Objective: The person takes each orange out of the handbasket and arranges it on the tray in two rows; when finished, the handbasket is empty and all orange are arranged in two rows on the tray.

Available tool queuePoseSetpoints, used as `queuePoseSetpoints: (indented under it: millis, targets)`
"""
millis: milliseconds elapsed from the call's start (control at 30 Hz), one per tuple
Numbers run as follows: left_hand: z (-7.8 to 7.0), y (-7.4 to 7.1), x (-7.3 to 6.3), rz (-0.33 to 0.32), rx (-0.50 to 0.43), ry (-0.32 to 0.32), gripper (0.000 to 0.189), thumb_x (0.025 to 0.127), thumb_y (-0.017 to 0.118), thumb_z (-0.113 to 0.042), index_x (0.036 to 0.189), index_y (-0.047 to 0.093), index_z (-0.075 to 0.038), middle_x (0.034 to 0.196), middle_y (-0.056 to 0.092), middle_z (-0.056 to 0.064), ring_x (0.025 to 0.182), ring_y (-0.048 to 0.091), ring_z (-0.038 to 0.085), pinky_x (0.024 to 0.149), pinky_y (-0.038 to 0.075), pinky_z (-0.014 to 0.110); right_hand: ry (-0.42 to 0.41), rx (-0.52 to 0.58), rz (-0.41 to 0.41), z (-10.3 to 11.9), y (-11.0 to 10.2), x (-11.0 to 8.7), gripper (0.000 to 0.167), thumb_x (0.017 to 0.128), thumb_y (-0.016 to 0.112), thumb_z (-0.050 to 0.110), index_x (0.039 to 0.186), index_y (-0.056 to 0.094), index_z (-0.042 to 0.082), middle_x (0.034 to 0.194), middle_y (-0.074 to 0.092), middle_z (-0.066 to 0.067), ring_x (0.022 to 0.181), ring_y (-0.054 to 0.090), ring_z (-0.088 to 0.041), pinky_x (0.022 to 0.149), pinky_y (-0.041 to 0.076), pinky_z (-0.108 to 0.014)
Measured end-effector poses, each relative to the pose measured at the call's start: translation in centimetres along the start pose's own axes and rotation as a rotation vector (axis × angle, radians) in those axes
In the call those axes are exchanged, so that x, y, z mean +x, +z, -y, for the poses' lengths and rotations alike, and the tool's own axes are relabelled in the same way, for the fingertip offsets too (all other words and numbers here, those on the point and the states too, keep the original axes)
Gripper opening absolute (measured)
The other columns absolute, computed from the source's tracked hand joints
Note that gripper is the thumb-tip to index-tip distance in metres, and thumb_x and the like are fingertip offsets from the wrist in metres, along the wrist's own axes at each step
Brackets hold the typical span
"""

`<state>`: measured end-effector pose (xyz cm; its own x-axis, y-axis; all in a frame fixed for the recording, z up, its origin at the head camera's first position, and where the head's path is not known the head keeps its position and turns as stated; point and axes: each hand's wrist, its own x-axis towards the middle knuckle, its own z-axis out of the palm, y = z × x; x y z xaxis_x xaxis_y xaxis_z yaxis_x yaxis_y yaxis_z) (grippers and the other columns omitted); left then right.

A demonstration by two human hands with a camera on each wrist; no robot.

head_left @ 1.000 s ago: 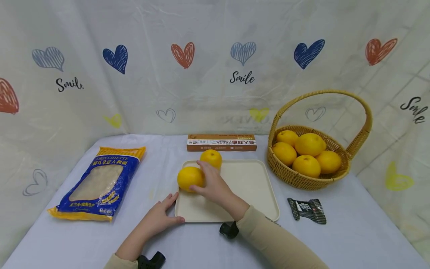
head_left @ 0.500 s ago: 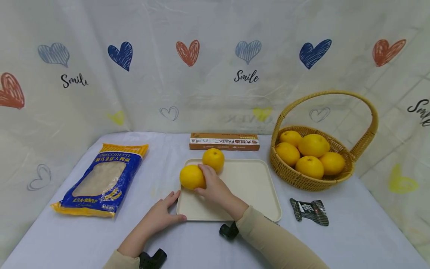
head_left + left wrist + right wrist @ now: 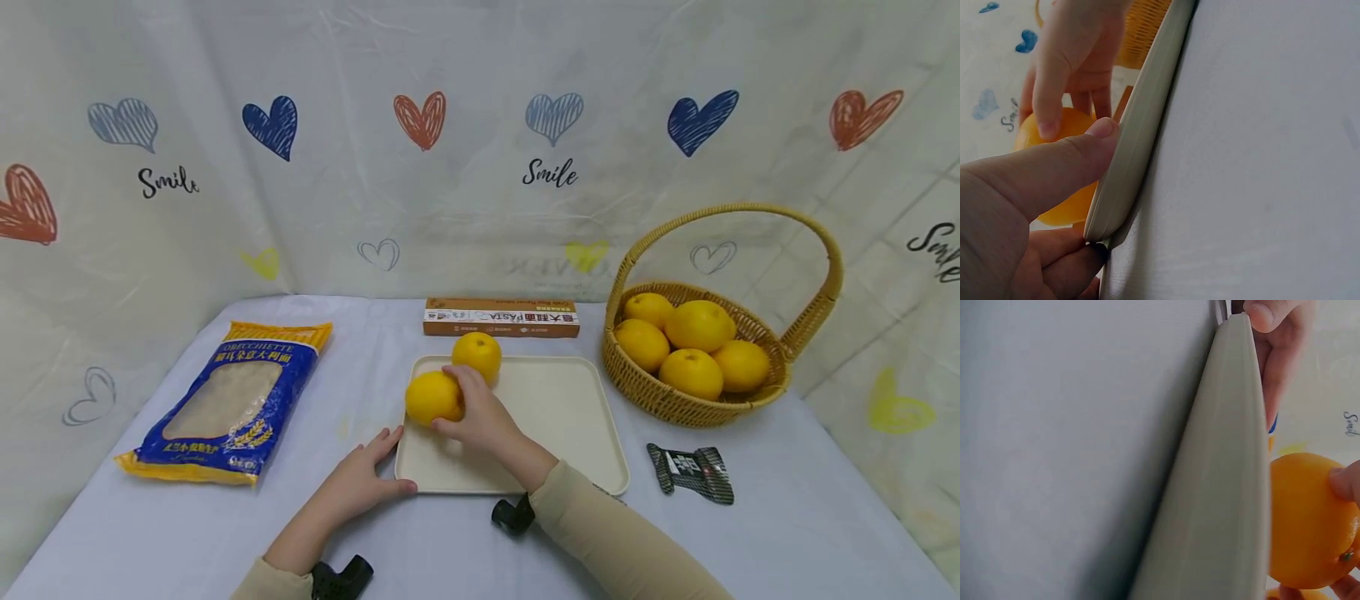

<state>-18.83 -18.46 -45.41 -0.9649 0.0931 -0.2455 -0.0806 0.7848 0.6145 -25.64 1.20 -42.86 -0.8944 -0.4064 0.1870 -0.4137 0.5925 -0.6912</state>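
Gripping one orange (image 3: 433, 397) with my right hand (image 3: 480, 418): the thumb presses its near side, the fingers curve over its far right side, so the grip is clamped on the fruit. The orange sits over the left part of a cream tray (image 3: 558, 425); I cannot tell whether its underside touches the tray. In the right wrist view a stem mark (image 3: 1347, 555) shows low on the peel, below my thumb.

My left hand (image 3: 352, 482) lies near and left of that grip, at the tray's near left corner. Thumb and fingers are apart and extended, thumb against the near rim, fingers along the left side.

A second orange (image 3: 477, 357) is just beyond my right grip, at the tray's far edge; contact between the two fruits is unclear. Farther out along the same line lies a brown pasta box (image 3: 501, 318). Well to the right of the grip stands a wicker basket (image 3: 675, 412), its arched handle (image 3: 738, 210) upright, with more oranges (image 3: 691, 373) inside. Nearer than the basket, right of my forearm, is a dark wrapped packet (image 3: 690, 472). Well left of both hands, a blue and yellow pasta bag (image 3: 225, 400) lies flat.
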Motion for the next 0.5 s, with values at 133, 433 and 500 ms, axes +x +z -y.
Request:
queuePoseSetpoints:
  millis: [133,433,500]
  targets:
    - [0.1,0.0,0.0,-0.003,0.002,0.002,0.093,0.065,0.072,-0.056,0.142,0.033,-0.022,0.147,0.030,0.015,0.128,0.023,0.055,0.098,0.024,0.067,-0.013,0.031,-0.014,0.3,-0.2,0.2,0.071,0.074,0.074,0.023,0.133,0.037,0.013,0.133,0.042,-0.005,0.119,0.042,-0.020,0.107,0.034,-0.040]
    - [0.0,0.0,0.0,-0.005,-0.005,0.005,0.093,0.064,0.072,-0.056,0.142,0.033,-0.022,0.146,0.030,0.016,0.128,0.023,0.054,0.100,0.023,0.066,-0.024,-0.036,-0.001,1.7,-1.3,1.0,0.064,0.076,0.070,0.025,0.132,0.041,0.017,0.134,0.042,-0.006,0.120,0.040,-0.024,0.101,0.037,-0.044]
    - [0.0,0.0,0.0,-0.006,-0.006,0.008,0.093,0.064,0.072,-0.056,0.141,0.034,-0.021,0.146,0.030,0.016,0.128,0.023,0.054,0.100,0.023,0.066,-0.025,-0.052,-0.003,1.9,-1.4,1.3,0.065,0.076,0.070,0.026,0.134,0.040,0.018,0.135,0.042,-0.006,0.121,0.040,-0.025,0.102,0.037,-0.045]
